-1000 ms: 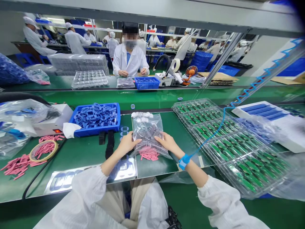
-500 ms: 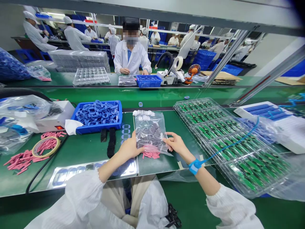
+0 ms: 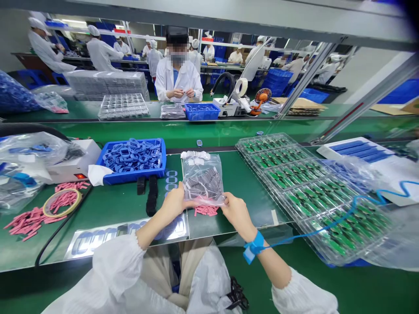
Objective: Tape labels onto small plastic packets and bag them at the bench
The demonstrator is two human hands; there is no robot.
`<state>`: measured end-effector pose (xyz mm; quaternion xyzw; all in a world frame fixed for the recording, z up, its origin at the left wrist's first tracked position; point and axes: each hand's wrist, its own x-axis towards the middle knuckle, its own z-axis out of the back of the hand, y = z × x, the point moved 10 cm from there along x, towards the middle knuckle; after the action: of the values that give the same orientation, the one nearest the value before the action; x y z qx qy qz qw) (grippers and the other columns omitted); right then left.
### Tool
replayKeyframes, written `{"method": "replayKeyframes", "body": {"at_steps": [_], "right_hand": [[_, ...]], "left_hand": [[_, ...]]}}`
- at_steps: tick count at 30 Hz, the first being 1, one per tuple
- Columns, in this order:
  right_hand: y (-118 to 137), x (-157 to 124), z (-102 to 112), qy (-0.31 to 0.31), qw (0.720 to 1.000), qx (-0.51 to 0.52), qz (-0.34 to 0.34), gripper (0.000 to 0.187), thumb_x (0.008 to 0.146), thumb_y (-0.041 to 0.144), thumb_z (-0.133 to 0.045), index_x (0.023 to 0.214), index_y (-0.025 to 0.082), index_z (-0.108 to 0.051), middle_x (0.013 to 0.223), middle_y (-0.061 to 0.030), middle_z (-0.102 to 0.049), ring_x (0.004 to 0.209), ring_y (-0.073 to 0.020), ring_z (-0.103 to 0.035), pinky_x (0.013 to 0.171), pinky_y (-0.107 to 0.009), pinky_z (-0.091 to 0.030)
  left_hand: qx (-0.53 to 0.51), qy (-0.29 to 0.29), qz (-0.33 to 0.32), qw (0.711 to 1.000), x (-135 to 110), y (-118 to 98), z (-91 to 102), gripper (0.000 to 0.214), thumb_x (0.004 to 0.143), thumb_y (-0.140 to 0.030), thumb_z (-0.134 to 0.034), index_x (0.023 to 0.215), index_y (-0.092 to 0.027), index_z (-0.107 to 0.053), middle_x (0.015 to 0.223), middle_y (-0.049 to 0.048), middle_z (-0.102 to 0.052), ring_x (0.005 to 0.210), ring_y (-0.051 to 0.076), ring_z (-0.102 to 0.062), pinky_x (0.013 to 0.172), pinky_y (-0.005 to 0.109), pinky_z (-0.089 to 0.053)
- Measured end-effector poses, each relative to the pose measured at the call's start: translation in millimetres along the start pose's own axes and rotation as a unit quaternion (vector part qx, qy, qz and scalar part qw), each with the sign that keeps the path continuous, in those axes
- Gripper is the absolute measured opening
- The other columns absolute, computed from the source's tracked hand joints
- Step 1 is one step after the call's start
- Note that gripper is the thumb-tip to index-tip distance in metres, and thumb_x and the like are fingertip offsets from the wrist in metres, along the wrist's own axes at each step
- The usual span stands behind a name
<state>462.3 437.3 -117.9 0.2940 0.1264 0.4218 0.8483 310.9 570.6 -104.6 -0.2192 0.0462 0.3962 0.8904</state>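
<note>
A clear plastic bag (image 3: pixel 212 163) of dark striped strips lies in front of me, its near edge over a small heap of pink pieces (image 3: pixel 206 211). My left hand (image 3: pixel 175 201) pinches the bag's near left corner. At the near right corner, my right hand (image 3: pixel 235 210) grips the plastic between thumb and fingers. A blue wrist strap (image 3: pixel 254 247) with a coiled cord circles my right wrist. Small white parts (image 3: pixel 195 155) sit in a row at the bag's far edge. Left of the bag is a column of blue oval rings (image 3: pixel 171 180).
A blue tray (image 3: pixel 133 176) of blue plastic frames stands at left, near a tape roll (image 3: pixel 62 203) on pink strips. Clear trays of green circuit boards (image 3: pixel 314 196) fill the right. Beyond the green conveyor (image 3: pixel 147 129), a co-worker (image 3: pixel 178 80) handles something small.
My right hand has moved down and left along the bag's side to its near corner. The bag's near edge is now stretched between both hands. The co-worker's hands have come together.
</note>
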Motion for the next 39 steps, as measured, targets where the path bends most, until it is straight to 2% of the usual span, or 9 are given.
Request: {"method": "replayKeyframes", "body": {"at_steps": [2,5,15,19,22,24,27,31,39], "right_hand": [[1,1,4,-0.020,1.000,-0.005,0.018,0.024,0.071,0.009,-0.049,0.088,0.019,-0.063,0.068,-0.0031,-0.066,0.065,-0.0181,-0.062,0.060,-0.025,-0.037],[4,-2,12,-0.045,0.998,-0.002,0.050,0.017,0.075,0.014,-0.046,0.078,0.020,-0.062,0.066,-0.0025,-0.065,0.061,-0.0171,-0.060,0.060,-0.025,-0.037],[17,-18,19,-0.102,0.988,0.027,0.111,0.023,0.090,0.033,-0.038,0.082,0.020,-0.056,0.075,-0.0029,-0.065,0.065,-0.0140,-0.060,0.060,-0.023,-0.042],[17,-13,14,-0.109,0.988,0.032,0.109,0.019,0.082,0.039,-0.050,0.086,0.021,-0.051,0.088,-0.0044,-0.064,0.073,-0.0156,-0.062,0.058,-0.023,-0.044],[14,-5,11,-0.124,0.988,0.026,0.085,0.032,0.074,0.048,-0.060,0.086,0.021,-0.047,0.081,-0.0030,-0.062,0.066,-0.0169,-0.062,0.053,-0.024,-0.041],[13,0,10,-0.136,0.988,0.022,0.074,0.031,0.076,0.050,-0.058,0.079,0.021,-0.047,0.074,-0.0020,-0.061,0.061,-0.0169,-0.059,0.053,-0.025,-0.038],[12,5,9,-0.146,0.986,0.028,0.070,0.029,0.081,0.047,-0.054,0.070,0.022,-0.047,0.067,-0.0014,-0.061,0.060,-0.0170,-0.058,0.055,-0.025,-0.037],[11,5,8,-0.150,0.985,0.051,0.073,0.022,0.082,0.039,-0.052,0.069,0.022,-0.052,0.063,0.0000,-0.063,0.056,-0.0155,-0.057,0.055,-0.023,-0.037],[19,0,8,-0.173,0.974,0.109,0.094,0.013,0.079,0.025,-0.048,0.069,0.021,-0.055,0.064,0.0009,-0.064,0.058,-0.0137,-0.059,0.058,-0.022,-0.042]], "left_hand": [[0.008,0.000,-0.006,1.000,0,1,-0.4,0.057,0.071,-0.055,-0.066,0.106,-0.010,-0.058,0.090,0.0153,-0.070,0.087,0.029,-0.066,0.067,0.029,-0.046],[0.030,-0.013,-0.010,0.999,0,1,0.0,0.038,0.079,-0.048,-0.060,0.090,-0.012,-0.063,0.089,0.0152,-0.069,0.088,0.029,-0.066,0.069,0.031,-0.047],[0.117,-0.034,0.023,0.992,-10,-14,8.4,0.037,0.090,-0.038,-0.045,0.091,-0.008,-0.067,0.087,0.0195,-0.069,0.085,0.031,-0.068,0.070,0.038,-0.051],[0.139,-0.028,0.023,0.990,-6,-15,5.5,0.037,0.094,-0.037,-0.039,0.094,-0.010,-0.065,0.089,0.0117,-0.070,0.084,0.022,-0.068,0.074,0.038,-0.053],[0.149,-0.028,0.016,0.988,-2,-16,4.2,0.033,0.094,-0.036,-0.041,0.095,-0.011,-0.063,0.089,0.0075,-0.069,0.082,0.018,-0.067,0.076,0.037,-0.053],[0.151,-0.035,0.014,0.988,-1,-16,5.5,0.034,0.094,-0.036,-0.041,0.095,-0.011,-0.063,0.089,0.0086,-0.070,0.082,0.019,-0.067,0.074,0.037,-0.053],[0.146,-0.045,0.005,0.988,-3,-12,8.7,0.038,0.092,-0.041,-0.042,0.092,-0.011,-0.065,0.088,0.0134,-0.070,0.083,0.025,-0.068,0.070,0.036,-0.052],[0.129,-0.049,-0.014,0.990,-3,-8,10.8,0.036,0.084,-0.048,-0.051,0.087,-0.015,-0.066,0.084,0.0123,-0.071,0.082,0.028,-0.068,0.065,0.032,-0.050],[0.124,-0.077,-0.008,0.989,7,-14,5.7,0.034,0.089,-0.035,-0.042,0.088,-0.013,-0.067,0.087,0.0142,-0.071,0.082,0.025,-0.068,0.068,0.034,-0.049]]}}
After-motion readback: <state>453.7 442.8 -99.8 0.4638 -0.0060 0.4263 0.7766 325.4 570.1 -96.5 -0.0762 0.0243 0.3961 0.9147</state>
